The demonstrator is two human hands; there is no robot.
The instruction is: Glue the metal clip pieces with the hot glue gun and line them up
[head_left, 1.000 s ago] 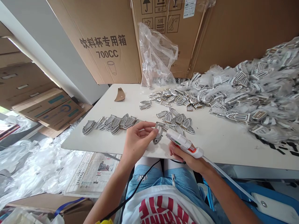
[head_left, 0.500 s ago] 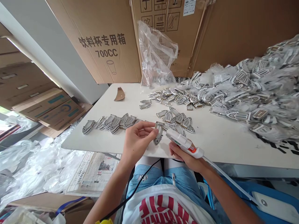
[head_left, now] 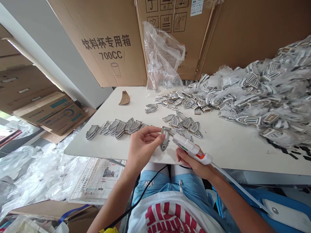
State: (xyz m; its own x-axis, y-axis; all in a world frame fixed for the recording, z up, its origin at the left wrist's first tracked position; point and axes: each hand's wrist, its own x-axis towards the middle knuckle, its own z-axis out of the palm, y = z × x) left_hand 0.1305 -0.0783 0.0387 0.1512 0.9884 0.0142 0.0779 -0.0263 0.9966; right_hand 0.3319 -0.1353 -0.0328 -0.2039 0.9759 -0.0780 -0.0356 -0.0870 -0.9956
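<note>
My left hand [head_left: 143,145] pinches a small grey metal piece [head_left: 165,139], rounded at one end, between thumb and fingers just above the table [head_left: 116,147]. My right hand [head_left: 190,158] is wrapped round a white glue gun [head_left: 187,145] with an orange-red part near its grip. A long whitish stick [head_left: 238,186] runs out of its back end. The gun's nozzle meets or nearly meets the upper edge of the metal piece; I cannot tell whether they touch. To the left lies an overlapping row of similar metal pieces [head_left: 119,127]. Behind the gun is a small cluster [head_left: 187,123].
A big heap of plastic-wrapped metal pieces [head_left: 255,94] covers the table's right side. Cardboard boxes [head_left: 107,29] stand along the back, with a clear plastic bag [head_left: 162,58] before them. A cardboard scrap [head_left: 124,98] lies at the far left. A black cord [head_left: 145,191] crosses my lap.
Almost nothing differs. Both hands, the metal piece and the glue gun hold practically the same position.
</note>
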